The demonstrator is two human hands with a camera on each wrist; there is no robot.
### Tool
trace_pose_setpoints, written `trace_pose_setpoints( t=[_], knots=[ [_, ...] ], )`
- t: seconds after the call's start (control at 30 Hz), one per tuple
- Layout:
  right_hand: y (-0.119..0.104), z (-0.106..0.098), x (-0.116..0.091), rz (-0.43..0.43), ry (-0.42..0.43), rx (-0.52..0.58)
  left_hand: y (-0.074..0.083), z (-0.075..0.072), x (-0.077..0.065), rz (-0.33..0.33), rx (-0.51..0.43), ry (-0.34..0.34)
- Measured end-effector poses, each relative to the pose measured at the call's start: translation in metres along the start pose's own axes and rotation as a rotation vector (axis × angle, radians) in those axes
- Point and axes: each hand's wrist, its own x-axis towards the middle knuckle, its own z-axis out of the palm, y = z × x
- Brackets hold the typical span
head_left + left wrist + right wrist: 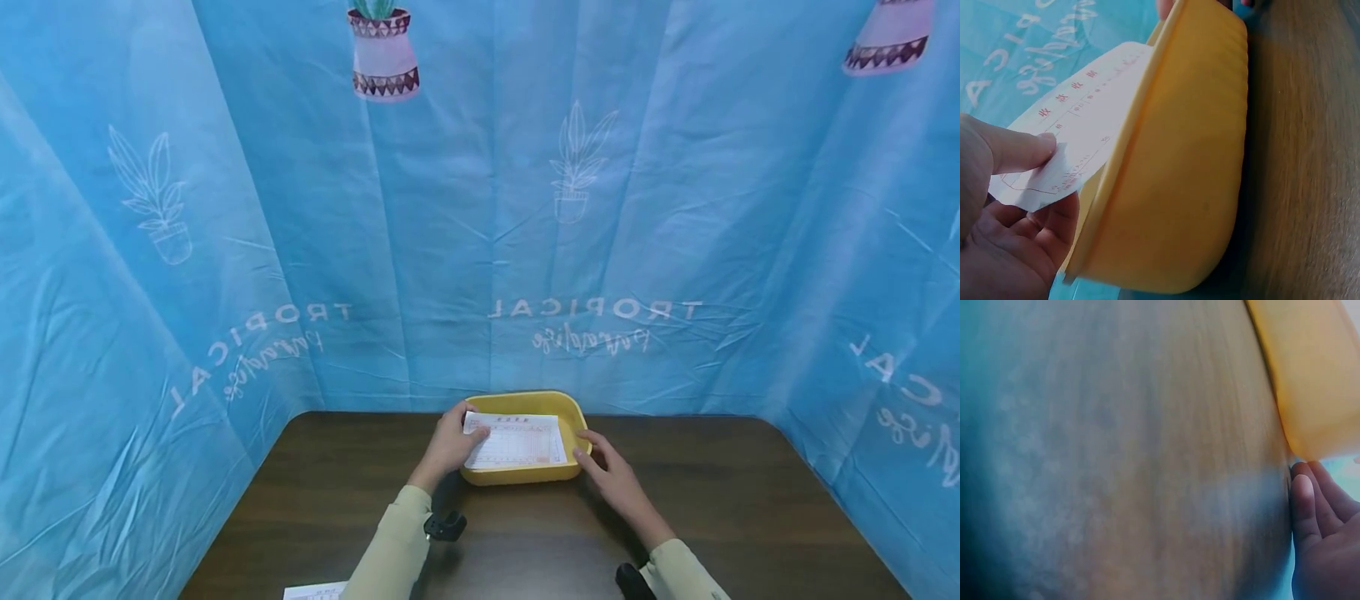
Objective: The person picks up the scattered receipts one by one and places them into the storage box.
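Note:
My left hand (448, 446) pinches the left edge of a white paper form (517, 442), the thumb on its printed face and the fingers beneath. In the left wrist view the form (1079, 125) shows red printed characters and slants over the rim of a yellow plastic basket (1166, 156). From the head view, the form lies over the mouth of the basket (517, 477). My right hand (617, 479) holds the basket's right side, with fingertips at the rim. Fingers of the right hand (1329, 531) touch the basket's outer wall in the right wrist view.
The basket stands near the back edge of a dark wooden table (360, 492). Another white printed paper (315, 591) lies at the front left, partly out of frame. A blue printed curtain (450, 250) surrounds the table's back and sides.

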Motion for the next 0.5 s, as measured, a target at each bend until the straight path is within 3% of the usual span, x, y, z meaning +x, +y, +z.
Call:
trace_pose_setpoints(
  t=[0.5],
  knots=[
    [0.003,0.0,0.0,0.004,-0.003,0.0,0.005,0.015,0.001,0.034,0.025,-0.012]
  ],
)
